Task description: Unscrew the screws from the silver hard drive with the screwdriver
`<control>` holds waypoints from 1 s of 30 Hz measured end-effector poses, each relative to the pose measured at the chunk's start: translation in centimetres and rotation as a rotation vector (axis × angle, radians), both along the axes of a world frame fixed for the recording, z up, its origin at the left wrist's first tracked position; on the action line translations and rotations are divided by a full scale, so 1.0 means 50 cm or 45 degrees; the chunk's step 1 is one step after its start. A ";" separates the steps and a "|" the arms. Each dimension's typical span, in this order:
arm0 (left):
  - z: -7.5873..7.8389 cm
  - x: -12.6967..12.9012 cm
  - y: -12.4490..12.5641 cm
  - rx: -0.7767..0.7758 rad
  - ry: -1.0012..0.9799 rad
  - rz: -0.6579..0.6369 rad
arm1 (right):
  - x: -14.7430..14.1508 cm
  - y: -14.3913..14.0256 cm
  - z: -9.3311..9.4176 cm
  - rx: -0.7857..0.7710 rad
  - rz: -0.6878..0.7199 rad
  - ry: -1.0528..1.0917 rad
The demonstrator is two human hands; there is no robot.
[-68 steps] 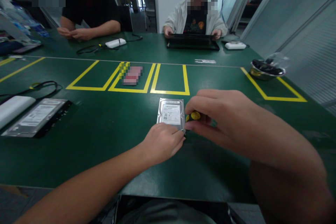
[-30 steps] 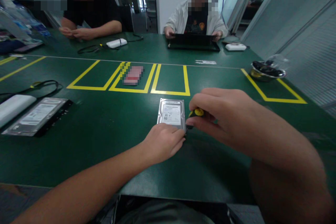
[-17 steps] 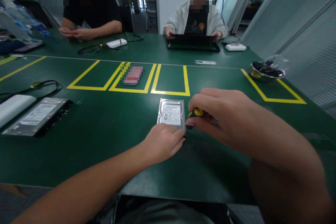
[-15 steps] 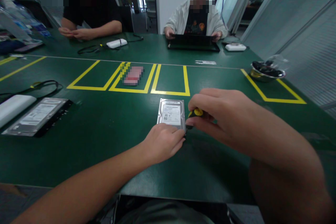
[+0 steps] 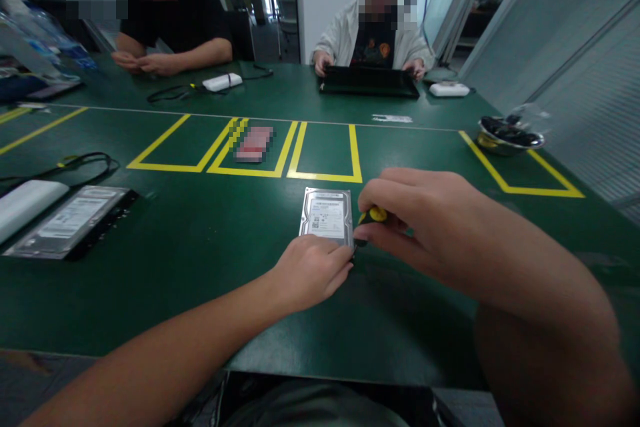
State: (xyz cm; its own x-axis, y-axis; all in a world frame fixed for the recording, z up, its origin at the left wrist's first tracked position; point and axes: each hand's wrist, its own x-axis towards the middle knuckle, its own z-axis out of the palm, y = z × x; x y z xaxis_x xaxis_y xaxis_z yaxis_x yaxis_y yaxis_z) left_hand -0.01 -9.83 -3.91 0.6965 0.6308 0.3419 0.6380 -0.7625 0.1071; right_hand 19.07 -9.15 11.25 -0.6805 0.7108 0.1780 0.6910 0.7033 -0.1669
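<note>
A silver hard drive (image 5: 327, 213) with a white label lies on the green table (image 5: 210, 320) in front of me. My left hand (image 5: 315, 270) is closed over its near end, covering that part, with the fingertips at the near right corner. My right hand (image 5: 415, 213) grips a black and yellow screwdriver (image 5: 374, 215) just right of the drive. The screwdriver slants down to the left, its tip close to that same corner beside my left fingertips. Whether the tip sits in a screw is too small to tell.
At the left, another hard drive (image 5: 75, 217) lies by a white device (image 5: 30, 207) with a black cable. Yellow tape outlines (image 5: 325, 179) cross the table. A bowl of dark items (image 5: 510, 133) stands right. Opposite sit two people, one holding a dark panel (image 5: 370, 81).
My hands, the hard drive and the screwdriver look the same as before. Across the table, the dark panel held by the person at right has tilted slightly.
</note>
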 end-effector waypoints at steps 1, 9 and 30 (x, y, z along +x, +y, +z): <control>0.000 0.000 0.000 0.001 0.000 -0.001 | 0.000 0.000 0.000 0.000 0.001 -0.001; 0.001 0.001 -0.001 -0.007 -0.001 0.002 | 0.001 0.000 0.003 -0.015 0.004 -0.012; 0.002 -0.002 0.000 -0.001 0.014 -0.010 | 0.000 -0.001 0.006 -0.058 0.013 -0.020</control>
State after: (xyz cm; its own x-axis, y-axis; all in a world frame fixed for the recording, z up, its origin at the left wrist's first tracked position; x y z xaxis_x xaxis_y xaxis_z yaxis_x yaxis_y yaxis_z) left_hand -0.12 -9.81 -3.79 0.7053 0.6255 0.3336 0.6330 -0.7675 0.1008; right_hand 19.08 -9.21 11.57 -0.6902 0.7109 0.1349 0.6865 0.7023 -0.1882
